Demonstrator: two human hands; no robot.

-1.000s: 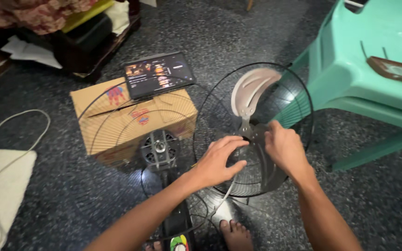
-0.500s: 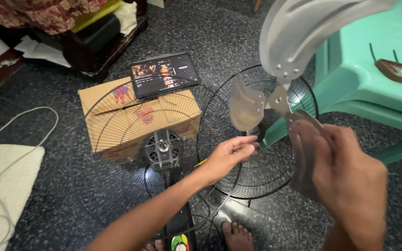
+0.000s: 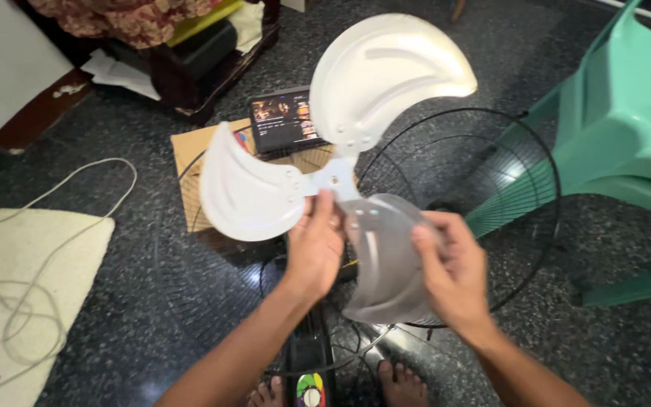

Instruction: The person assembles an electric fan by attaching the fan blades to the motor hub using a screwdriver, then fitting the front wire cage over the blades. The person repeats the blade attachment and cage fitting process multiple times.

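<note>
Above the dark speckled floor (image 3: 114, 98), held up close to the camera, is a pale three-bladed metal fan propeller (image 3: 340, 151); the left hand (image 3: 315, 245) grips it at the flat hub, thumb and fingers pinched near the centre hole; the right hand (image 3: 452, 275) clasps the edge of the lower blade, which is blurred. It looks light but broad and springy, thin sheet blades that would flex or bend if levered, with edges likely sharp; the riveted hub seems the stiffest, safest place to hold. Behind it a round black wire fan guard (image 3: 525, 188) leans against a mint-green plastic stool (image 3: 627, 128); a tablet (image 3: 284, 120) rests on a brown cardboard box (image 3: 190, 154).
</note>
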